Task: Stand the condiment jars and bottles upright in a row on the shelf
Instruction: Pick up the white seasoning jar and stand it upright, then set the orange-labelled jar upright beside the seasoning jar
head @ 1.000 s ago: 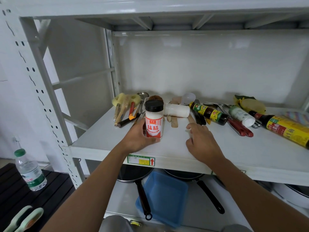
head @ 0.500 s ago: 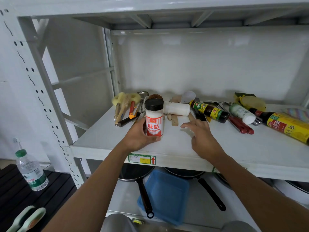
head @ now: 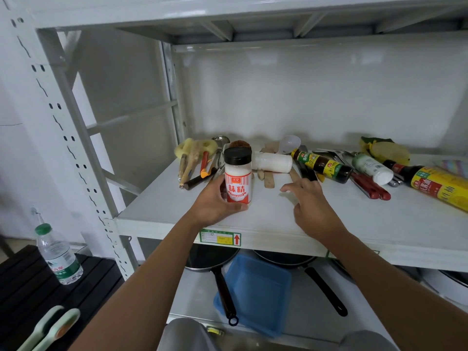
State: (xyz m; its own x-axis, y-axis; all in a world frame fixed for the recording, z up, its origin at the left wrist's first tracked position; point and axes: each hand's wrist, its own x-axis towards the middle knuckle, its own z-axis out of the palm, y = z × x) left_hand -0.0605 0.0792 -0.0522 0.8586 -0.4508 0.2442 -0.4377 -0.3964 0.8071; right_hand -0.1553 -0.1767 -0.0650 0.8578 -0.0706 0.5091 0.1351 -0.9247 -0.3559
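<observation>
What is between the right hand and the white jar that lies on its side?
In the head view, between the right hand and the lying white jar are bare shelf and the ends of flat wooden utensils.

A single head-worn wide-angle view looks forward and slightly down from close in front of the white shelf (head: 329, 224), facing its back wall. The shelf's front edge crosses mid-frame; below it the lower level shows, left of it the floor.
</observation>
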